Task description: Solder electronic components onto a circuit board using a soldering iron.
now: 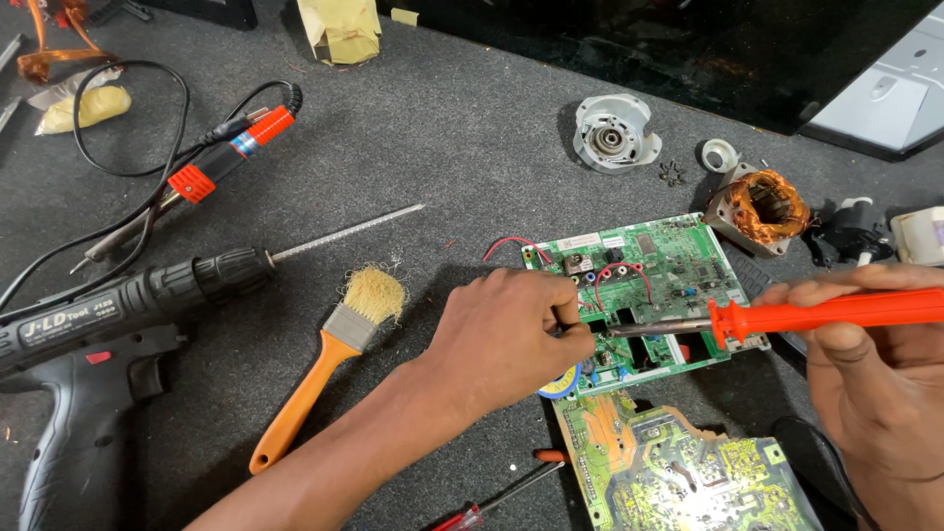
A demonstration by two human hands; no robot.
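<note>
Your right hand (875,364), at the right edge of the frame, had its fingers clamped on the orange-handled soldering iron (787,317), whose metal tip reached left over the green rectangular circuit board (678,265) at centre right. Your left hand (501,334) rested at the board's left edge, fingertips pinched together; whether they gripped anything you could not tell. The orange-handled bristle brush (329,364) lay left of it.

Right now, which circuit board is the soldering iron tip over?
The green board with the red wire loops, farther from the person. The iron in the right hand crosses it; the yellow-green board lies nearer, untouched.
</note>
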